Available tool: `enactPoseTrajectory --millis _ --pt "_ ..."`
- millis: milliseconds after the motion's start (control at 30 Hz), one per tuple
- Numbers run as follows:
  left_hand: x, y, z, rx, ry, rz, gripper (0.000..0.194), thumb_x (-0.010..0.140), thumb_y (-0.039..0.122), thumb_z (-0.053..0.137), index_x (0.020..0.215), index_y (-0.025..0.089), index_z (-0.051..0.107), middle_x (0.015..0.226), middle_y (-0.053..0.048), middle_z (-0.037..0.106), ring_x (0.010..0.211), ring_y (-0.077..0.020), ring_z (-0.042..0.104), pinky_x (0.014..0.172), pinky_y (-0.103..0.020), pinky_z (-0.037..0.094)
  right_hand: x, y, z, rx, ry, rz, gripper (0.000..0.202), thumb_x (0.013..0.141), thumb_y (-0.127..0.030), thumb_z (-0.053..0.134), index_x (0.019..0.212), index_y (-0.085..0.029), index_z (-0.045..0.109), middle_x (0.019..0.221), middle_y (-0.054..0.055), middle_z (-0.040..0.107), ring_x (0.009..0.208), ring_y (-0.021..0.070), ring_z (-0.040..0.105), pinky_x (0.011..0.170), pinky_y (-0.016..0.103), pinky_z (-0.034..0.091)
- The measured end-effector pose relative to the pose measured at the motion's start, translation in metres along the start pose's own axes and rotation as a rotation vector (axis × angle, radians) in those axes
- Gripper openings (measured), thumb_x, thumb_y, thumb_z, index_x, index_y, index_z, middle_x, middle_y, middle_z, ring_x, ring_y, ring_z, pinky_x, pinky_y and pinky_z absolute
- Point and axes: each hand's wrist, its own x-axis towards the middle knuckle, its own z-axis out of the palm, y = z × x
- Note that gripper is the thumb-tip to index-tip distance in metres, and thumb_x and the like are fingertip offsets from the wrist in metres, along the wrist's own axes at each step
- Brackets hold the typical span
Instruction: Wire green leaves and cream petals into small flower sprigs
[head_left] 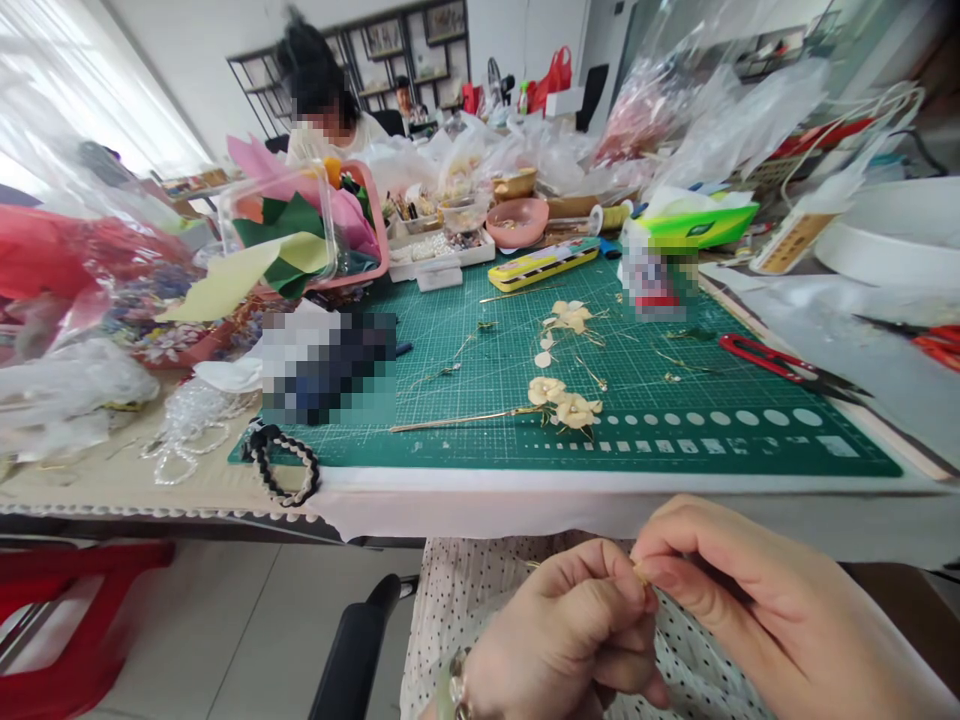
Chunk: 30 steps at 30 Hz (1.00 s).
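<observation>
Over the lap, just in front of the table edge, my left hand (577,620) and my right hand (742,590) meet at their fingertips. Both are closed in a pinch. Between them shows a tiny yellowish bit (640,572), too small to name, and the fingers hide the rest. On the green cutting mat (465,440) beyond lies a hair stick (465,418) with cream flowers (566,402) at its right end. Farther back are another cream flower (570,316), pale discs (543,359) and thin wire sprigs (454,368).
Red-handled snips (765,360) lie at the mat's right side. A braided band (285,468) and clear bead strands (187,425) sit at the left. Behind are a yellow tin (544,265), pink bowl (517,222) and plastic bags. Across the table sits a person (330,110).
</observation>
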Motion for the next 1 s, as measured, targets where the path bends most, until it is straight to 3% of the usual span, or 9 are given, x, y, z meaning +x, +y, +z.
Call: enactPoseTrajectory --millis 367,700,900,1000 --pt "0.0003 0.0016 0.0037 -0.040 0.015 -0.025 0.049 0.065 0.047 0.092 0.072 0.019 0.053 0.050 0.014 0.042 0.037 -0.0004 0.023 0.057 -0.018 0.048 0.0001 0.0015 -0.0056 -0.016 -0.063 0.020 0.020 0.104 -0.031 0.056 0.085 -0.030 0.063 0.073 -0.008 0.067 0.062 0.0102 0.067 0.056 0.015 0.055" --pt "0.0003 0.0013 0.0050 -0.151 -0.103 -0.020 0.043 0.072 0.036 0.088 0.071 0.020 0.048 0.049 0.015 0.033 0.037 -0.0005 0.016 0.058 -0.017 0.050 -0.0040 0.0040 -0.0050 0.128 -0.047 0.135 0.011 0.102 -0.036 0.060 0.104 -0.035 0.070 0.085 -0.007 0.077 0.072 0.0122 0.075 0.066 0.013 0.060" --pt "-0.0002 0.0012 0.0072 -0.114 -0.008 0.010 0.040 0.069 0.035 0.089 0.071 0.018 0.052 0.050 0.014 0.040 0.037 0.0000 0.020 0.057 -0.018 0.046 -0.0003 0.0003 -0.0039 0.151 -0.084 0.135 0.013 0.103 -0.038 0.059 0.099 -0.034 0.070 0.080 -0.007 0.075 0.067 0.0119 0.073 0.061 0.012 0.059" --pt "0.0000 0.0014 0.0074 -0.080 0.024 0.047 0.039 0.068 0.037 0.088 0.070 0.018 0.054 0.050 0.013 0.042 0.037 -0.0002 0.022 0.055 -0.019 0.045 0.0018 0.0011 -0.0059 0.136 -0.067 0.066 0.010 0.102 -0.038 0.060 0.099 -0.036 0.069 0.082 -0.007 0.074 0.070 0.0115 0.072 0.063 0.013 0.059"
